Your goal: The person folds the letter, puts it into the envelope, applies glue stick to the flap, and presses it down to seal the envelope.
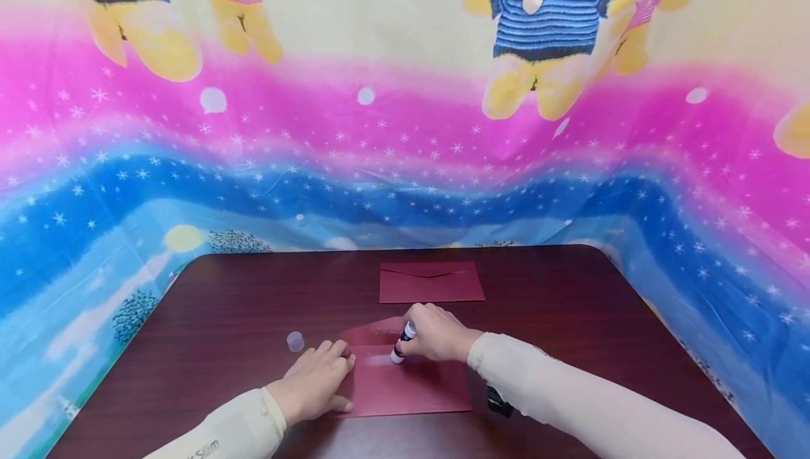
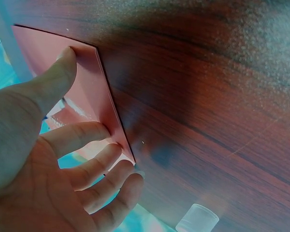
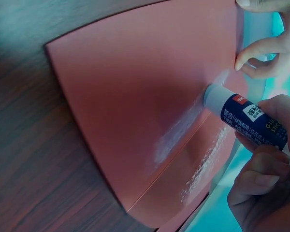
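A dark red envelope [image 1: 411,389] lies on the table, its flap [image 1: 373,332] folded open on the far side. My right hand [image 1: 436,332] grips a glue stick [image 3: 253,118], tilted, its white end down on the envelope just below the fold. Whitish glue streaks [image 3: 176,135] show on the body, and more run along the flap. My left hand [image 1: 319,382] rests at the envelope's left edge. In the left wrist view its thumb and fingertips [image 2: 113,150] touch the paper, fingers spread and only slightly bent.
A second red envelope [image 1: 432,283], flap down, lies farther back on the dark wooden table [image 1: 253,297]. The clear glue stick cap [image 1: 294,341] stands left of my left hand. A printed cloth [image 1: 392,164] hangs around the table's back and sides.
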Demonstrator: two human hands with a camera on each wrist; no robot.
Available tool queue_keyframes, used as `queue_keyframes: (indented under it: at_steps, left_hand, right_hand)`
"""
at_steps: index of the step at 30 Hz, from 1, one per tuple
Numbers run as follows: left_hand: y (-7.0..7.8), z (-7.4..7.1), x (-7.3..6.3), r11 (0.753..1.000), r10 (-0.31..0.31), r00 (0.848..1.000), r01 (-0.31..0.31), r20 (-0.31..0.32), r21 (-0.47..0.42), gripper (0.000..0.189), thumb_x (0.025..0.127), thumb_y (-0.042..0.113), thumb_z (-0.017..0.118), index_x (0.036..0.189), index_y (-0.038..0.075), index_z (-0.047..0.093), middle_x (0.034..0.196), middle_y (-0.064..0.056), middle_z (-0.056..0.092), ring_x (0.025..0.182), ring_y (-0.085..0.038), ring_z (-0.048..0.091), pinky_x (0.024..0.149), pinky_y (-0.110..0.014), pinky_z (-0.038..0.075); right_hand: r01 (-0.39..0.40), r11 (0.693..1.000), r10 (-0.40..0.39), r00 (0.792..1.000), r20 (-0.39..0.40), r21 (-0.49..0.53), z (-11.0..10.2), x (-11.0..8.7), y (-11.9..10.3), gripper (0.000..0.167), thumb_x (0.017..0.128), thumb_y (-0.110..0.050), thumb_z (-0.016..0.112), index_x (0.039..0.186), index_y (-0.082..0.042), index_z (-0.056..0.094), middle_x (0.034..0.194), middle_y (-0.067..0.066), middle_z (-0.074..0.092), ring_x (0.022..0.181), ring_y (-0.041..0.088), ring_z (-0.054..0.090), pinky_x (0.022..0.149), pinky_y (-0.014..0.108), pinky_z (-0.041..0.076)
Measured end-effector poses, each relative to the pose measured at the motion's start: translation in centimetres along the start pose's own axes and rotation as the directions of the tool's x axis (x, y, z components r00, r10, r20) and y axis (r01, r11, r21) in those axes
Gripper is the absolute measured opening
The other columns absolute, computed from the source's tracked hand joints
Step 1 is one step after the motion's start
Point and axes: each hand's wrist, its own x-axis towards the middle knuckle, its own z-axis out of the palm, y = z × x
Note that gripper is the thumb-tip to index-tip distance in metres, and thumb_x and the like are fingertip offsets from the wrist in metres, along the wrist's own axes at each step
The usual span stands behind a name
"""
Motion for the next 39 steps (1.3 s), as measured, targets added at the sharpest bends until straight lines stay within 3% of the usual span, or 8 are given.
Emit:
queue_keyframes:
  at_steps: [39]
  left_hand:
    - [0.0,0.2,-0.1,1.000,-0.002,1.000,0.002,-0.009,0.001,0.069,0.068,0.046,0.089,0.119,0.004,0.072,0.115,-0.008,0.062,0.096,-0.025,0.057,0.073,-0.039,0.050]
  right_hand:
    - [-0.063,0.998,0.063,0.998,-0.023,0.000,-1.8,-2.8,3.4,0.020,0.081,-0.025,0.084,0.092,-0.011,0.075,0.083,-0.001,0.067,0.073,0.012,0.058,0.062,0.027,0.054]
